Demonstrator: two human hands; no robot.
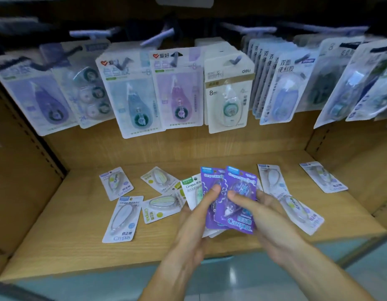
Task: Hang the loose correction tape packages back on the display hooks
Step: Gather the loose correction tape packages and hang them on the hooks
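**Two hands hold a fan of correction tape packs above the shelf**

Both hands are over the front part of a wooden shelf [79, 246]. The left hand [194, 213] has its thumb on the face of a purple pack [210, 181], and its fingers are behind a small stack of packs, so its grip holds this stack. The right hand [259, 211] pinches the front purple pack [238, 203] with the thumb on the clear blister and the fingers under the card. The two purple packs overlap like a fan, and a white and green pack [193, 187] shows behind them on the left side. All held packs are a little above the shelf board.

More loose packs lie flat on the shelf. On the left there are four: a small pale pack [116, 183], a long white pack [122, 219] near the front, a pack with a yellow tape [158, 180], and one lying sideways [161, 208] just beside the held stack. On the right, a white pack [271, 179] and another one [301, 213] are partly hidden behind the right hand, and a last pack [322, 180] lies apart near the right wall.

Above, at the back of the shelf, many packs hang in rows on the display hooks [160, 38]. A white deli pack [229, 94] hangs in the middle, with a pink pack [179, 92] and a teal pack [133, 96] to its left. The hooks are blurred, and it is not clear which of them is free.
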